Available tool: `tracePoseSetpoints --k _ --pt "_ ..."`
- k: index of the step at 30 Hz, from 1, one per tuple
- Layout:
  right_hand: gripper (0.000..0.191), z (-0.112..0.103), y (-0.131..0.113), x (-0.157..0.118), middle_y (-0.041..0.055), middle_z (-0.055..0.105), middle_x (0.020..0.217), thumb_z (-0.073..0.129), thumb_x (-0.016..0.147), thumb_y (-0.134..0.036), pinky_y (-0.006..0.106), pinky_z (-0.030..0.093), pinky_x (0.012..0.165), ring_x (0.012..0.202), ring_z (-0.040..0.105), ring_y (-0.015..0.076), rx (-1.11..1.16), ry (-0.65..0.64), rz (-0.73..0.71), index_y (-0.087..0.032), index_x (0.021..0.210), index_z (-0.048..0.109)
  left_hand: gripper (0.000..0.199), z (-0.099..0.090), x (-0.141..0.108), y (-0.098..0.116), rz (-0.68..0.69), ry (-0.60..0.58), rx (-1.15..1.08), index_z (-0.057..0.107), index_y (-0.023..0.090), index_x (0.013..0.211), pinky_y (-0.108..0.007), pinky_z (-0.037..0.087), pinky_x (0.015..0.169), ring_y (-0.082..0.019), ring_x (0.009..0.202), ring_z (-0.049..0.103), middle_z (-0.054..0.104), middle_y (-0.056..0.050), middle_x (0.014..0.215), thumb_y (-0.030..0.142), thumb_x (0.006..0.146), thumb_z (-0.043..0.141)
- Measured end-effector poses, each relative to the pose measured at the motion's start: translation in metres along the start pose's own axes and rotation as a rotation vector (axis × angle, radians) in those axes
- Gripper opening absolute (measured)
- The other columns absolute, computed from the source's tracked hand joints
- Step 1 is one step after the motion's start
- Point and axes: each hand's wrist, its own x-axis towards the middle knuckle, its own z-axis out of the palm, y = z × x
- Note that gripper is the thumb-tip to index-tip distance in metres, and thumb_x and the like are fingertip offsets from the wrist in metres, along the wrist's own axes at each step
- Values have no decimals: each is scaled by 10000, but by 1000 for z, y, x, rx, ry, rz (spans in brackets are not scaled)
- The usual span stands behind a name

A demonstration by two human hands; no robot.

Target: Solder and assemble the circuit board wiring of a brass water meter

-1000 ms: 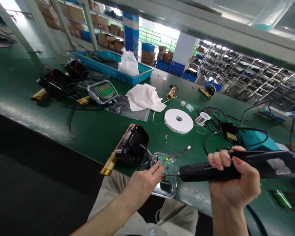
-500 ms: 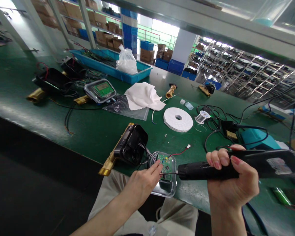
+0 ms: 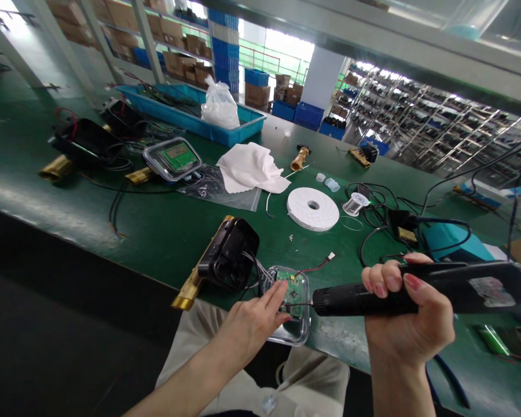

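My right hand [image 3: 410, 313] is wrapped round a black electric screwdriver [image 3: 347, 298], held nearly level. Its thin bit points left, with the tip over a green circuit board [image 3: 294, 294] beside my left fingers. My left hand [image 3: 256, 318] lies on the board's left side, fingers stretched out and thumb apart near the bit. The board sits in a clear plastic cover [image 3: 301, 336] at the table's front edge. Grey wires run from it to a black meter housing [image 3: 232, 255] on a brass pipe body [image 3: 186, 295]. A short red-and-black lead [image 3: 315, 269] with a white plug extends from the board.
Behind the board lie a white tape roll [image 3: 312, 208], a solder spool [image 3: 355, 204] and a white cloth [image 3: 252, 168]. Several small screws [image 3: 291, 237] are scattered nearby. More meters [image 3: 173, 159] and a blue tray [image 3: 156, 110] stand left. Cables [image 3: 373, 231] and a teal box [image 3: 454, 240] are right.
My left thumb now shows beside the screwdriver bit, where it was hidden before. The whole view has shifted slightly; the screwdriver stays at the board.
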Motion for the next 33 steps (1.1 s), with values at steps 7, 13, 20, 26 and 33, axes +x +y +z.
tracePoseSetpoints --k 7,13,20,26,33 --pt "180 3 1 -11 -59 446 537 544 686 -194 238 343 476 452 404 80 -79 -68 -45 -207 864 523 633 -3 0 2 -11 -66 -11 345 99 1360 -332 591 735 -226 949 674 536 -151 1319 371 847 595" --pt "179 10 1 -19 -61 478 542 551 706 -173 245 357 470 453 422 87 -124 -157 -95 -215 877 515 562 -3 2 3 2 -52 11 428 114 1306 -315 601 692 -222 969 670 538 -125 1322 311 823 638" --pt "174 14 2 -22 -68 483 538 553 712 -175 244 356 452 429 432 86 -170 -191 -110 -213 873 498 554 -1 1 2 -8 -51 11 437 127 1306 -325 604 655 -222 919 685 515 -121 1343 324 826 632" --pt "193 16 4 -26 -72 503 551 545 736 -138 251 380 468 450 454 87 -179 -247 -107 -218 903 489 487 1 -1 2 5 -30 -3 422 117 1316 -312 596 688 -215 942 678 509 -152 1340 328 892 535" --pt "170 25 9 -31 -80 504 583 562 774 -143 249 389 441 441 469 80 -213 -386 -111 -232 877 462 496 -1 -2 2 26 -37 -49 389 103 1328 -320 580 774 -204 968 667 496 -163 1354 282 891 541"
